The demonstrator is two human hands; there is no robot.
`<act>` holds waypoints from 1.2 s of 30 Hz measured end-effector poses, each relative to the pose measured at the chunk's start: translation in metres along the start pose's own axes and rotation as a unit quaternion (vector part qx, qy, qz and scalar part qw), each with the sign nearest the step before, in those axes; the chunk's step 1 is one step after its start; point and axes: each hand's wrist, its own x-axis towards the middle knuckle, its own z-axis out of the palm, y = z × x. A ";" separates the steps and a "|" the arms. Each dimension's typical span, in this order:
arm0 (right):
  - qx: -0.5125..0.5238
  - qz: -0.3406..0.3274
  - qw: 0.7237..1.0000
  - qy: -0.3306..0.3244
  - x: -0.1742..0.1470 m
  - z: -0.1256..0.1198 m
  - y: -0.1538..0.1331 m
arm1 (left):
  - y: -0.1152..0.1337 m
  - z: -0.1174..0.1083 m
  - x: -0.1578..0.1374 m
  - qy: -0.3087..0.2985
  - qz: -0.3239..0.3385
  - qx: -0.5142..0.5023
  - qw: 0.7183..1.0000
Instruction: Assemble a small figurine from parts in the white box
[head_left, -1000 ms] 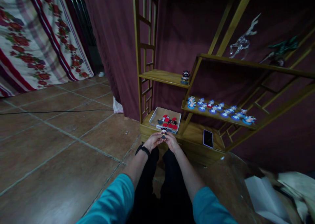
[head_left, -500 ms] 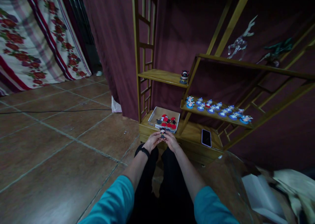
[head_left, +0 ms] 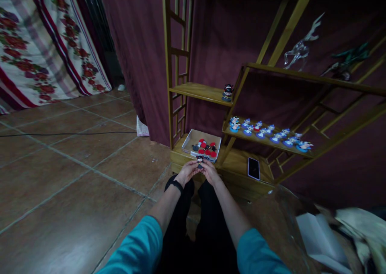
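One small figurine (head_left: pixel 200 160) with a dark head and red trim sits pinched between both hands, right in front of the person's knees. The left hand (head_left: pixel 187 172) has its fingers curled in on the figurine's left side, a black band on the wrist behind it; the right hand (head_left: pixel 210 172) closes on the other side the same way, so the fingertips of the two hands nearly meet around the toy.

Just beyond the hands lies one shallow cardboard box (head_left: pixel 193 138) on the bottom board of a wooden shelf (head_left: pixel 199 91), and it holds a cluster of red and dark pieces, too small and bunched to count. One phone (head_left: pixel 253 168) lies flat on that same board, off to the right of the hands.

Higher up and past the hands, one more dark-headed figurine (head_left: pixel 228 92) stands alone at the right end of a ledge. Below it to the right, a long row of blue-based figures (head_left: pixel 267 131) fills a ledge; roughly a dozen, though the far ones blur together.

Two ornaments stand on the top ledge to the upper right: a clear glass deer (head_left: pixel 301 45) and a dark green one (head_left: pixel 346 61). One floral curtain (head_left: pixel 45 49) hangs well off to the left.
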 end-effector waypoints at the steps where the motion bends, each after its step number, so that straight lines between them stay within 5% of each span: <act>1: -0.001 0.002 1.000 -0.001 0.000 0.000 0.000 | 0.000 0.000 0.000 0.003 0.001 0.000 1.000; 36: -0.016 -0.002 1.000 -0.023 0.003 -0.006 0.003 | -0.003 -0.001 -0.002 0.014 0.015 0.004 1.000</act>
